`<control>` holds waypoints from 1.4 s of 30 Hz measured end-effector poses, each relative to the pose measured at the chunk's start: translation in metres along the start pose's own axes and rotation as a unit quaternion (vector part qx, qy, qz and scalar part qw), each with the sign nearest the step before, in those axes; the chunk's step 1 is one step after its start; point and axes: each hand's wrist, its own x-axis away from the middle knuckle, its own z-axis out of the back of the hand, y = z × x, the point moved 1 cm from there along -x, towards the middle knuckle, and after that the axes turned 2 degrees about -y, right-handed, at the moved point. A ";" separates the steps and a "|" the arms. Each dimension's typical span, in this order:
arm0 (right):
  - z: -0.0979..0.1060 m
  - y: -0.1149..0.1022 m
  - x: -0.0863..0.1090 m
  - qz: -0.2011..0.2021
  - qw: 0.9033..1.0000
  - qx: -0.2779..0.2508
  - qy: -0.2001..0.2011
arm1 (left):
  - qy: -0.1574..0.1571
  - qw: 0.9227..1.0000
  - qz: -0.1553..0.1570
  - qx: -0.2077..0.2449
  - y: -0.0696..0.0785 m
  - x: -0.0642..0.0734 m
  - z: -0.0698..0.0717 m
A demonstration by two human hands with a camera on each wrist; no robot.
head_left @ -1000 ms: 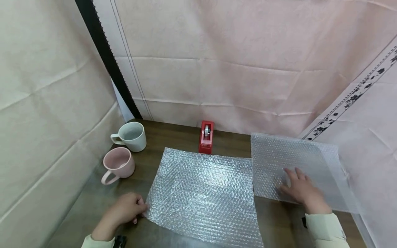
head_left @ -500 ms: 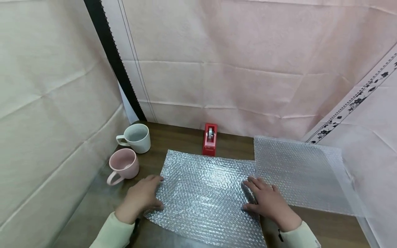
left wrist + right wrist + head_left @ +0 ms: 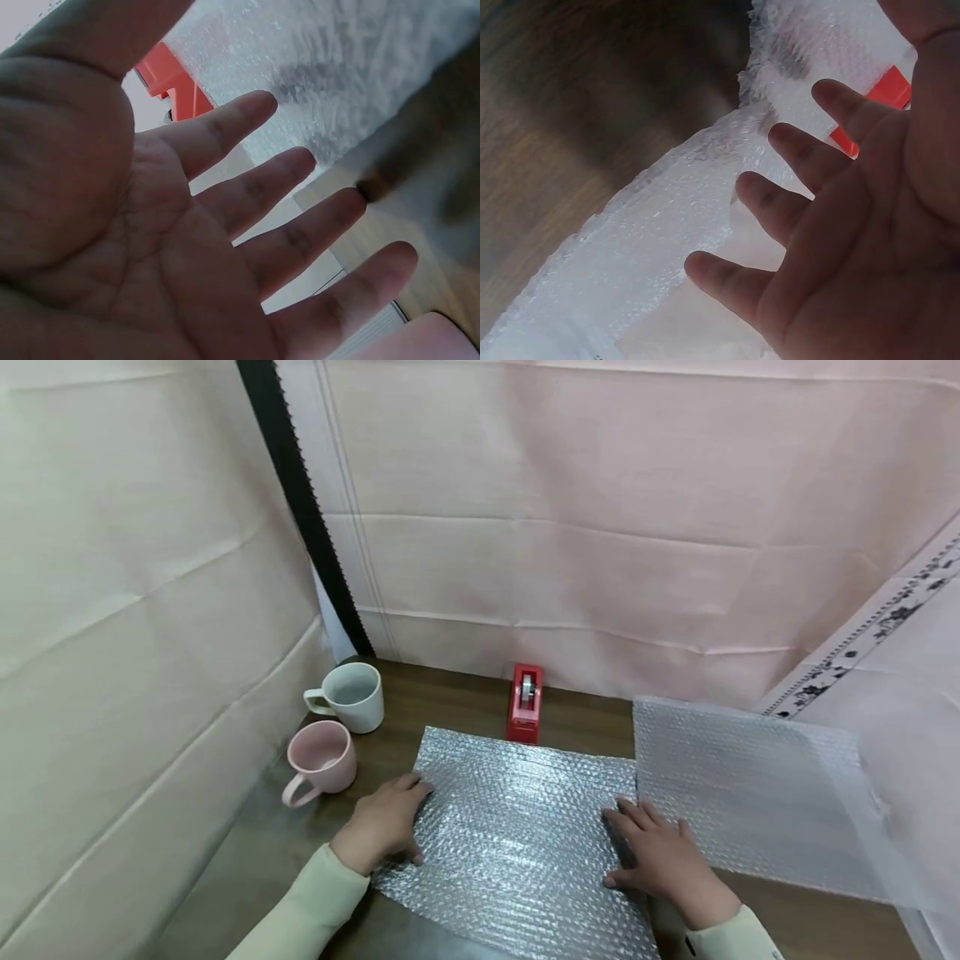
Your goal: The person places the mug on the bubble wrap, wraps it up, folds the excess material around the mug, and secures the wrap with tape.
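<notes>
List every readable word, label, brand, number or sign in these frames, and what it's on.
Readable text: none.
Red tape dispenser: no lettering I can make out.
Pink mug, pale mug: no print visible on the sides shown.
Centre bubble wrap, right bubble wrap: no print visible.
Cloth border: black floral pattern, not text.

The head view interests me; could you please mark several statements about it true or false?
1. The pink mug stands nearer the person than the pale mug. True.
2. The left hand grips the pink mug. False: it is at the left edge of the middle bubble wrap sheet.
3. The red tape dispenser stands beyond that sheet's far edge. True.
4. Nothing lies to that sheet's right. False: more bubble wrap lies there.
</notes>
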 end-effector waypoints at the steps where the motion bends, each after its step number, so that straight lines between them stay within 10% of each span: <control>1: 0.000 0.006 0.005 -0.011 1.000 0.000 -0.006 | 0.003 1.000 -0.011 0.001 0.005 -0.003 -0.002; 8: 0.007 0.031 0.024 -0.048 0.999 0.007 -0.018 | 0.010 0.999 -0.039 -0.020 0.031 -0.029 -0.009; 18: 0.008 0.014 0.008 -0.027 1.000 0.003 -0.010 | -0.005 1.000 -0.004 -0.021 0.013 -0.025 0.006; 23: 0.008 0.002 0.001 -0.015 1.000 0.011 -0.007 | 0.093 0.996 -0.010 0.011 -0.006 0.006 0.032; 29: 0.009 -0.009 -0.005 -0.003 0.999 0.029 0.011 | 0.235 0.969 0.041 0.069 -0.053 0.057 0.095; 34: 0.009 -0.013 -0.004 0.005 0.998 0.046 0.042 | 0.194 0.971 0.103 0.092 -0.095 0.063 0.115; 42: 0.014 -0.016 0.001 0.007 0.998 0.045 0.053 | 0.112 0.980 0.111 0.117 -0.124 0.047 0.100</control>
